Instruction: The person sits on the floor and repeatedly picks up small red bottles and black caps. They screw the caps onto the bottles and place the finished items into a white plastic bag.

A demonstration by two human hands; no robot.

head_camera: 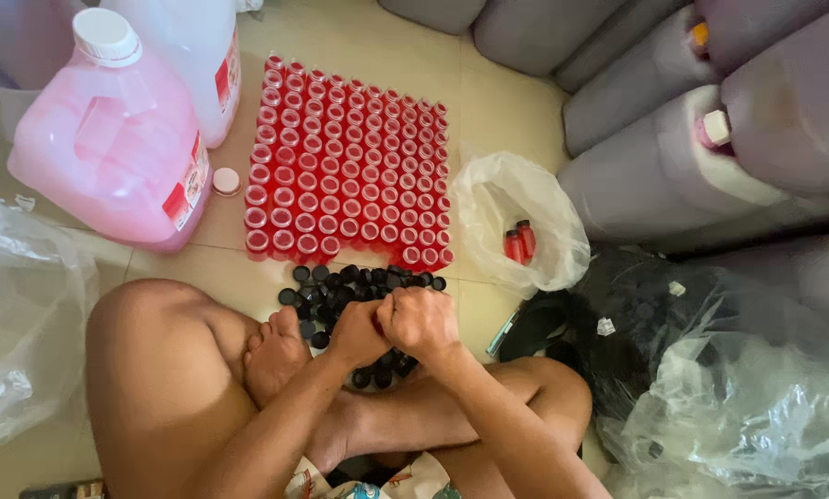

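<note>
Head view: cream tiled floor (516,102), crowded.

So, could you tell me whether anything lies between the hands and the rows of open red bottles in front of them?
Only the pile of black caps lies between. Both hands, left and right, are closed together over that pile, and the red bottles stand just beyond it on the floor. Nothing else visible blocks the way.
</note>
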